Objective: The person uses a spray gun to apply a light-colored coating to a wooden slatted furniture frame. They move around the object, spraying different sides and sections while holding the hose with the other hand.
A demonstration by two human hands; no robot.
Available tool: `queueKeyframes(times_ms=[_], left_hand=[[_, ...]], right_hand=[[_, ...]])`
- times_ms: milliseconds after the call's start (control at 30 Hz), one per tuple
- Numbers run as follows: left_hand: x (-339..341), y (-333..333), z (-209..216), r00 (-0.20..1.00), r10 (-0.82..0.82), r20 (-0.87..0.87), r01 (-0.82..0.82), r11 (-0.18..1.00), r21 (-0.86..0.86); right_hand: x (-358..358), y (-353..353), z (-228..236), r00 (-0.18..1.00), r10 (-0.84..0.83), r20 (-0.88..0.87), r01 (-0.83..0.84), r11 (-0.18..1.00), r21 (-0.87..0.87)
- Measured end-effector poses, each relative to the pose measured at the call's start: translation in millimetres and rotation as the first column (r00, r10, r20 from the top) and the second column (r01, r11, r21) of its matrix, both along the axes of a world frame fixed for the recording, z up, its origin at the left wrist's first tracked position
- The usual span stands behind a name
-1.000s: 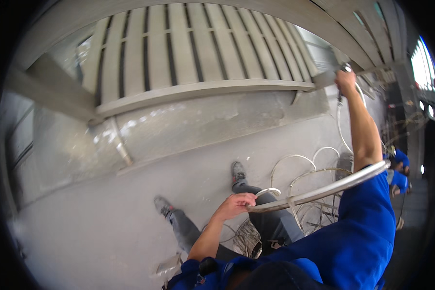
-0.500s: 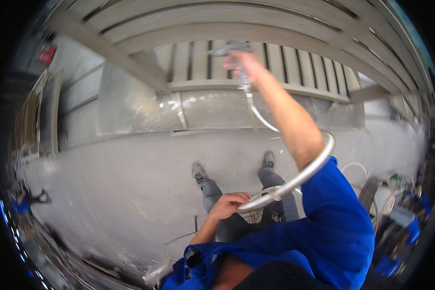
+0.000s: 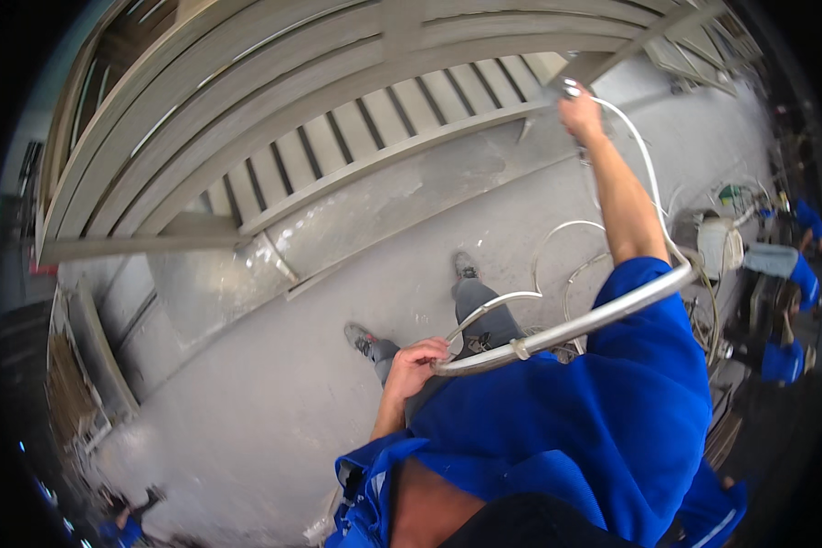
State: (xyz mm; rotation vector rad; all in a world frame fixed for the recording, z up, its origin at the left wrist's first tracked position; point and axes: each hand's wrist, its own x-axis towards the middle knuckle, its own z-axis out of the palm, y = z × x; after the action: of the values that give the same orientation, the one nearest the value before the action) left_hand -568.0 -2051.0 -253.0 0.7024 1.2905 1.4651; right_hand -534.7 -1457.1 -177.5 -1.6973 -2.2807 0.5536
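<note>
My right hand (image 3: pixel 580 114), arm stretched far out to the right, is closed around a spray gun (image 3: pixel 571 89); only a bit of its metal shows past the fingers. A pale hose (image 3: pixel 647 160) runs from the gun back along my forearm, and a thicker bundled length (image 3: pixel 584 331) crosses in front of my body. Low in front of me, my left hand (image 3: pixel 417 363) is closed on the near end of that bundle. Beyond my hands stands a grey-beige slatted bench (image 3: pixel 274 87), its right end beside the spray gun.
A low metal sheet or platform (image 3: pixel 338 228) lies under the bench. Loose hose loops (image 3: pixel 566 228) hang near my right leg. At the right are a whitish bucket (image 3: pixel 720 245) and people in blue (image 3: pixel 784 361). Stacked slatted pieces (image 3: pixel 68 384) stand at the left.
My right hand with the spray gun has swept from the bench's middle to its right end. The view has turned, and the bench now slants. My left hand keeps hold of the hose.
</note>
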Motion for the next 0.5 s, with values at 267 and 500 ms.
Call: queueKeyframes(times_ms=[267, 500], left_hand=[[-19, -46, 17, 0.984, 0.066, 0.167, -0.072, 0.997, 0.03], [-54, -151, 33, 0.975, 0.184, 0.12, -0.177, 0.982, -0.071]], right_hand=[[-66, -146, -8, 0.957, 0.166, -0.238, -0.245, 0.904, -0.351], [-212, -381, -15, 0.786, 0.221, -0.577, -0.575, 0.602, -0.553]])
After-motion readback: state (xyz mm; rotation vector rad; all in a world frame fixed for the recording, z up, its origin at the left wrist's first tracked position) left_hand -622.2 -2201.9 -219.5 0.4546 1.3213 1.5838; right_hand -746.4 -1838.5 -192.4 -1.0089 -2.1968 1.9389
